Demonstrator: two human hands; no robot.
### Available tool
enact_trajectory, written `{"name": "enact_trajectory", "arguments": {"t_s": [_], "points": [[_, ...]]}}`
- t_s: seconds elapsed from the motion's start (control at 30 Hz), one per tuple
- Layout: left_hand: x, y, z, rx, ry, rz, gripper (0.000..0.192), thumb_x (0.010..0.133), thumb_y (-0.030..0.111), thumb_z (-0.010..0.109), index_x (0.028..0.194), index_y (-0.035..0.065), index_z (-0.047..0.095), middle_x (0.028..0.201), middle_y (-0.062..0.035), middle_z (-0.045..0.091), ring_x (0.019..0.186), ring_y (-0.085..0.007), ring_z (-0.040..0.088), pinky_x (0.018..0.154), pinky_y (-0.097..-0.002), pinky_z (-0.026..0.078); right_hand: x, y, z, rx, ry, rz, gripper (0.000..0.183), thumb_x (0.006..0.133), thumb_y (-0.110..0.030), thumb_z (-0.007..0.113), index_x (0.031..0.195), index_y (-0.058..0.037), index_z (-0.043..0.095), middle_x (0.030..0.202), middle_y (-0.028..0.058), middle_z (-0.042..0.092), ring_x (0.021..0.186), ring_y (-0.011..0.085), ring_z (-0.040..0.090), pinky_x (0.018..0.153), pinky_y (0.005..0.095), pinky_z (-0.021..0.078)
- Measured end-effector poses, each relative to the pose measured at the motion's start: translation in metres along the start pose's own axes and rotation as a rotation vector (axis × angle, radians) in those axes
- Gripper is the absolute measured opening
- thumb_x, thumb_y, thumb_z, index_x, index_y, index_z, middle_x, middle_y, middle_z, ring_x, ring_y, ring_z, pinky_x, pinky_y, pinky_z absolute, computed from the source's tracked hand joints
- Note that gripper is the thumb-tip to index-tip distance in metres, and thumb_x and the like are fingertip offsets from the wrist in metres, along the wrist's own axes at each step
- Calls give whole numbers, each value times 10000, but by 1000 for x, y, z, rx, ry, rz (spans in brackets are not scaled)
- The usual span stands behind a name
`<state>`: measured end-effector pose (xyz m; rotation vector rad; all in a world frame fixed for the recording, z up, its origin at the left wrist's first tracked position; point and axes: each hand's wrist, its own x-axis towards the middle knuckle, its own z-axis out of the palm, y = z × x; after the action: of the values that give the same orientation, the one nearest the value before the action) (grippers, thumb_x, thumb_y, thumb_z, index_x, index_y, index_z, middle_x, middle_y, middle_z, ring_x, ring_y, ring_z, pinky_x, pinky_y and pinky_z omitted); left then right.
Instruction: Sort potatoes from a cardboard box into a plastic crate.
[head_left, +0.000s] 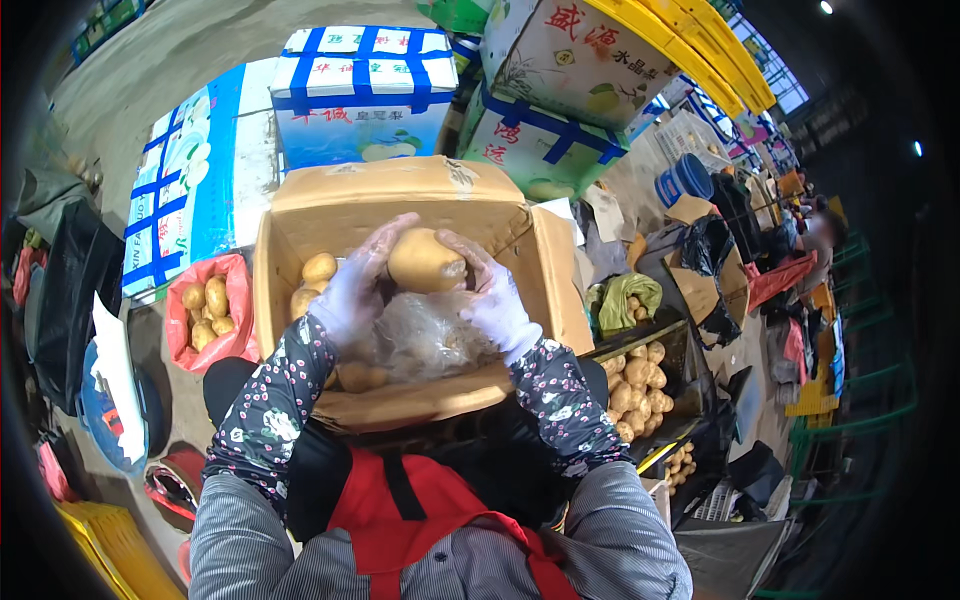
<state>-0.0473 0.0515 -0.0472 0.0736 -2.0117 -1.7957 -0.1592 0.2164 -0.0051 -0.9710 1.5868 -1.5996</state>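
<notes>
A large yellow-brown potato (426, 261) is held between my two gloved hands, above an opened cardboard box (390, 184). My left hand (356, 289) presses on its left side, and my right hand (491, 289) grips the right side. Something clear and shiny, like plastic film, shows on the potato's lower right. Under my hands, crumpled clear plastic film (431, 337) lies inside the box. Smaller potatoes (320, 268) sit at the box's left, and more (361, 376) lie near its front wall, partly hidden by my left arm.
A pink plastic bag (201, 361) of potatoes stands left of the box. Taped fruit cartons (364, 97) and stacked cartons (551, 124) rise behind it. To the right are piled potatoes (637, 386) in a dark container. A blue tub (684, 181) and another person (821, 240) are farther right.
</notes>
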Motion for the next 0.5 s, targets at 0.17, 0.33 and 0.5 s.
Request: {"name": "enact_trajectory", "arguments": {"t_s": [0.17, 0.33, 0.5], "points": [[-7, 17, 6, -972, -64, -512, 451, 923, 237, 547, 1317, 88, 385, 1245, -68, 511, 1110, -207, 539, 911, -388, 488, 2, 11, -5, -449, -12, -202, 717, 656, 12, 750, 1308, -39, 457, 1318, 90, 478, 1221, 181, 441, 1012, 296, 381], [-6, 18, 0, -963, -37, -481, 494, 910, 248, 567, 1331, 95, 357, 1241, -83, 512, 1096, -216, 552, 887, -382, 506, 5, 8, -1, -178, -7, -96, 819, 660, -67, 780, 1367, -40, 367, 1354, 160, 429, 1263, 264, 412, 1042, 335, 345], [1, 26, 13, -990, 100, -550, 441, 898, 212, 560, 1275, 25, 430, 1237, -118, 515, 1128, -247, 531, 972, -387, 430, -5, 16, 7, -661, 178, -241, 910, 622, -174, 819, 1366, -2, 324, 1326, 218, 423, 1268, 351, 380, 1082, 382, 290]]}}
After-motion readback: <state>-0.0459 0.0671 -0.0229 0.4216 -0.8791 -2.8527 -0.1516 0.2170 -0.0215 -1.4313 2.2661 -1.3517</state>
